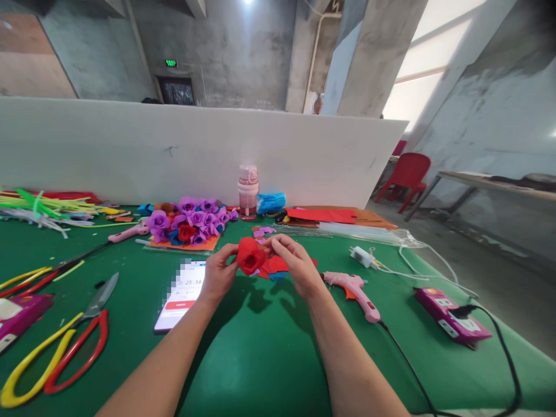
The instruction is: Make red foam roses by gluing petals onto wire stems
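The red flower (251, 256) is held up above the tabletop (260, 359), between the two hands: just right of the left grip and just left of the right one. The left hand (218, 272) pinches its left edge between thumb and fingers. The right hand (299, 263) has its fingertips at the upper right edge of the petals; whether they pinch a petal or only rest against it, I cannot tell. The flower's open centre faces the wearer, so its axis runs roughly toward and away from the camera. The glue gun (354, 288) lies just beyond the right hand, nozzle toward that wrist, its long axis slanting down to the right; the right hand is clearly the nearer. The flower's back and any stem are hidden by its own petals. Part of the red pieces (278, 265) behind the flower is covered by the right hand. The left forearm lies across the lower side of the phone (185, 295), whose left edge is blocked out by blurring. The purple box (21, 315) is cut off at the left border.
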Motion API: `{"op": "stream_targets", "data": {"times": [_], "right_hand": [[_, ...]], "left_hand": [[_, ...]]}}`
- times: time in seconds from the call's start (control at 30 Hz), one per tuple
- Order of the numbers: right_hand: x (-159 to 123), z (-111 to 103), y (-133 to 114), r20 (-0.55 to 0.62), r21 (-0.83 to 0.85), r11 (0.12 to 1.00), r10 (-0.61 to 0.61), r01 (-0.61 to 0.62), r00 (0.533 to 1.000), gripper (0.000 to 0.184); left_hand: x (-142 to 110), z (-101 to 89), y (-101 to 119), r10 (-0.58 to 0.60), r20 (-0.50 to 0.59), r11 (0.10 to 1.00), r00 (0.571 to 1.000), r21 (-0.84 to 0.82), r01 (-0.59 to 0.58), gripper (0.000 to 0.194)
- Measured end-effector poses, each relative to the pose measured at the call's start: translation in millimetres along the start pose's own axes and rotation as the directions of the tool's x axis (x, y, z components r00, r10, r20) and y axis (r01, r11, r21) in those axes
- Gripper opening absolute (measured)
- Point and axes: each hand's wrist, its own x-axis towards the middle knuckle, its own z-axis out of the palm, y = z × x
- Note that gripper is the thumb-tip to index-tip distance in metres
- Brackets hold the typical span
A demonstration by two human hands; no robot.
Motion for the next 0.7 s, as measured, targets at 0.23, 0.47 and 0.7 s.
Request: {"op": "stream_targets", "data": {"times": [0.23,0.47,0.7], "right_hand": [[-0.2,8.9,7.8,0.093,0.078,0.989,0.117,-0.124,0.989,0.025],[0.8,8.4,10.2,0.057,0.149,0.977,0.146,-0.153,0.988,0.024],[0.5,7.2,4.7,0.008,0.348,0.925,0.157,-0.15,0.988,0.023]], "left_hand": [[2.3,1.7,-7.0,-0.113,-0.096,0.982,0.989,-0.163,0.096,0.014],[4.4,7.6,4.9,-0.184,-0.048,0.963,0.982,-0.207,0.171,0.018],[10.1,5.3,17.4,-0.084,0.06,0.996,0.995,-0.033,0.086,0.012]]}}
